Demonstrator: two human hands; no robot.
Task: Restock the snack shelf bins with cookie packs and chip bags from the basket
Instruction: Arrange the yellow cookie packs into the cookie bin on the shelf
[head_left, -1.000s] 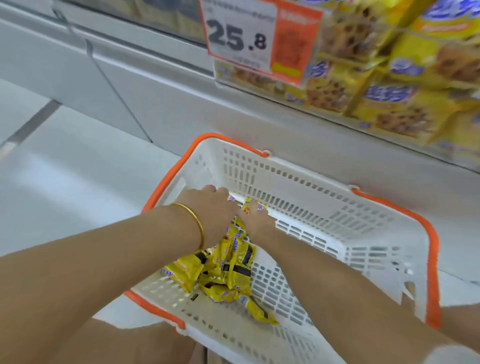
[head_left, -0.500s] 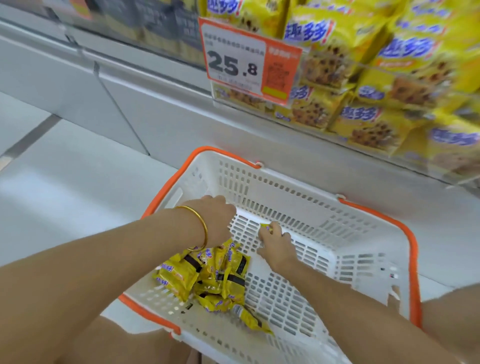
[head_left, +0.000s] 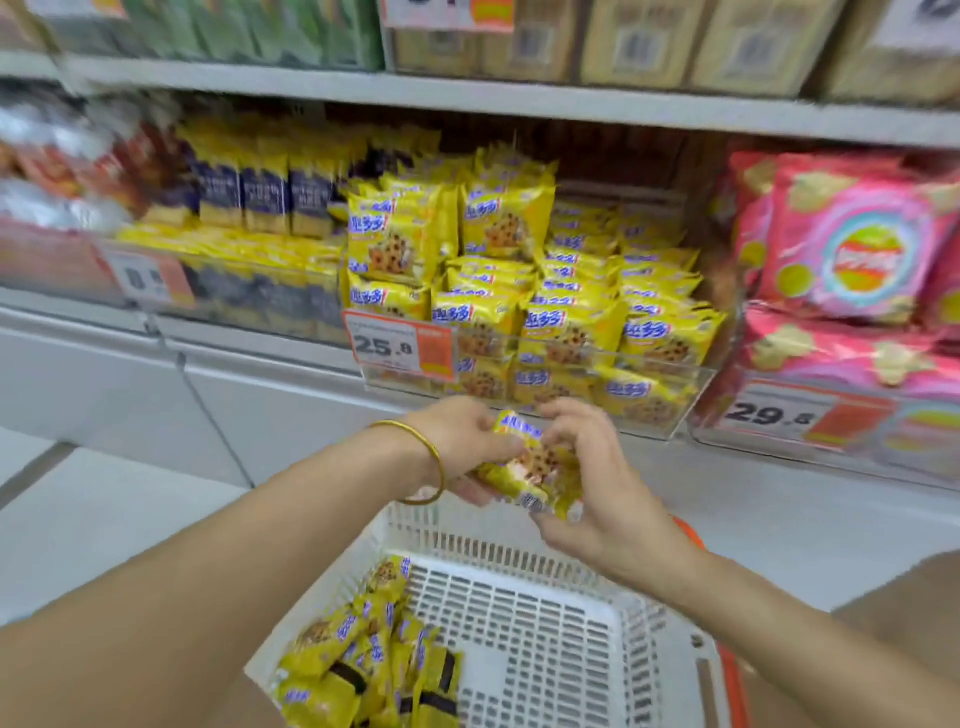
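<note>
Cookie packs (head_left: 530, 470) are being gripped between the left hand (head_left: 457, 441) and right hand (head_left: 597, 483), fingers curling round them, above the white basket (head_left: 519, 535), near the clear shelf bin (head_left: 696, 395) tagged 25.8. More yellow packs (head_left: 363, 654) are lying in the basket.

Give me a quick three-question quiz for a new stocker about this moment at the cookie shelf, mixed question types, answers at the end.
1. True or false: the left hand and the right hand both hold the yellow cookie packs above the basket.
2. The price tag on the clear bin of matching packs reads: A) 25.8 B) 12.5 C) 40.0
3. Fill in: the pink chip bags sit to the ___ of that bin.
Key: 1 true; 2 A; 3 right.
</note>
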